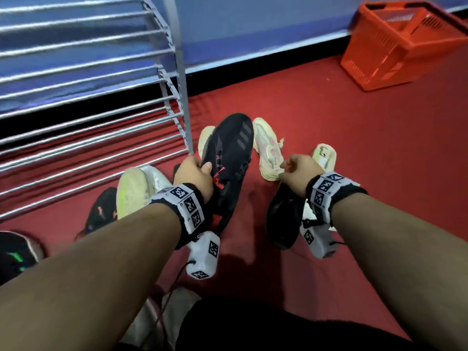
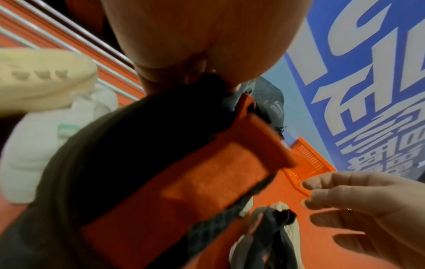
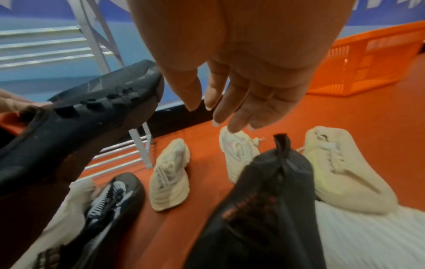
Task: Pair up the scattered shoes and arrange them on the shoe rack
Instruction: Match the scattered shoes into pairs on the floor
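Two hands are busy: the left hand is gripping a black shoe at frame center, lifted beside the shoe rack. The right hand is hanging open, fingers loose, over another black shoe.

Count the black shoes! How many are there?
4. Held shoe in left hand; second shoe under right wrist; orange-marked shoe and green-marked shoe far left. Others may be hidden.

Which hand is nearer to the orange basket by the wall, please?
Right. The right hand hovers open over the cream shoes, on the orange basket's side; the left hand grips a black shoe beside the rack.
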The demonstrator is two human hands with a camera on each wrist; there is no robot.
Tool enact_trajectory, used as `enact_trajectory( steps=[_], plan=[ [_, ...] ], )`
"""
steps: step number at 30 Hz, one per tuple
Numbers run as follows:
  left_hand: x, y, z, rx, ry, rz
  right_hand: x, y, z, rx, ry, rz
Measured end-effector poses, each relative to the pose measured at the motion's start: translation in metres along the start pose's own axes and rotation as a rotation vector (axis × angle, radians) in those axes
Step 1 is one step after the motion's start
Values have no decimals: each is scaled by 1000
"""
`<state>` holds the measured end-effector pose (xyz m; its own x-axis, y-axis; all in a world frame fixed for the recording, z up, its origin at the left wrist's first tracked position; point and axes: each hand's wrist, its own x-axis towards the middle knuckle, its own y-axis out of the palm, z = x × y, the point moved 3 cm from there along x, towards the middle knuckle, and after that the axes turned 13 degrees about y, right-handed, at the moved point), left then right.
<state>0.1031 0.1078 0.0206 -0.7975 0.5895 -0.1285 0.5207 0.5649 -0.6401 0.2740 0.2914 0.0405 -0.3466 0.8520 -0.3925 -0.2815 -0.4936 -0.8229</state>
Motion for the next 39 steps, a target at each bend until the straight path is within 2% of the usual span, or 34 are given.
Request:
enact_trajectory(
  steps=[7,9,12,14,19,23,25,29,34,37,39],
  plan=[
    [-4,46,17,28,-23,83,18,23,-47,26,99,-47],
    [-4,48,19,46,-32,84,21,32,-53,-114,69,-74],
    [-5,53,27,48,-35,92,20,50,-53,-336,-16,-23],
    [-6,55,33,40,-48,92,20,58,-48,-432,-73,45],
    [-11,58,47,49,-72,86,24,76,-43,-727,-107,270],
    [-11,61,56,50,-58,108,24,82,-40,-912,-174,257],
    [-11,61,59,41,-53,109,23,81,-35,-959,-197,205],
    [-12,59,61,54,-60,99,24,77,-35,-930,-217,62],
    [-12,56,66,51,-69,52,29,75,-39,-830,-180,-18],
    [-13,53,69,8,-101,24,33,73,-29,-695,-202,-132],
    [-13,49,68,13,-112,-2,35,69,-20,-582,-191,-155]
  ],
)
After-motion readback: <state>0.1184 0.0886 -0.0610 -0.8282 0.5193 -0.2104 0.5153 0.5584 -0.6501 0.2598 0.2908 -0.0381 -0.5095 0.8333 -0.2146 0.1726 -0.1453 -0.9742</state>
